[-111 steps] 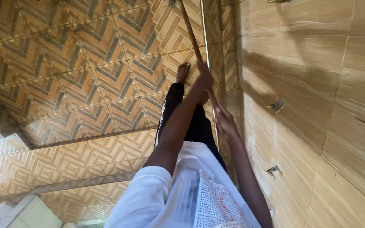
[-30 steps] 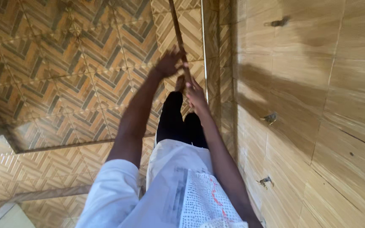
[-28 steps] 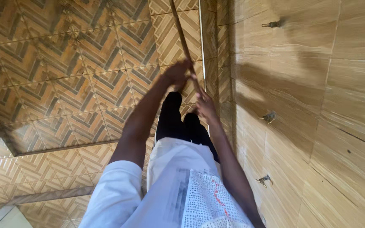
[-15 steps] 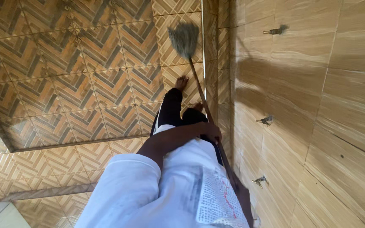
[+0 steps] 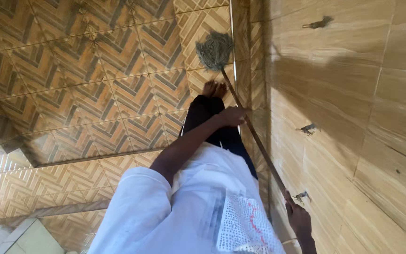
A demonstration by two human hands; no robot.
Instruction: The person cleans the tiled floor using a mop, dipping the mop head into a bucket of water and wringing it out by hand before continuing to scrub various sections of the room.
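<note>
the mop (image 5: 240, 101) ran on a long slant, its head low on the floor and its handle climbing back toward the person. the mop head (image 5: 215, 49) was a grey-green bundle of shaggy strands, bunched round and pressed flat on the patterned brown tile, right beside the foot of the wall. the handle (image 5: 254, 136) was a thin brown wooden stick, straight, tilted and lying close along the wall. it passed just beside the bare feet, with one grip at its middle and another at its upper end. the strands looked matted, splayed out slightly to one side.
</note>
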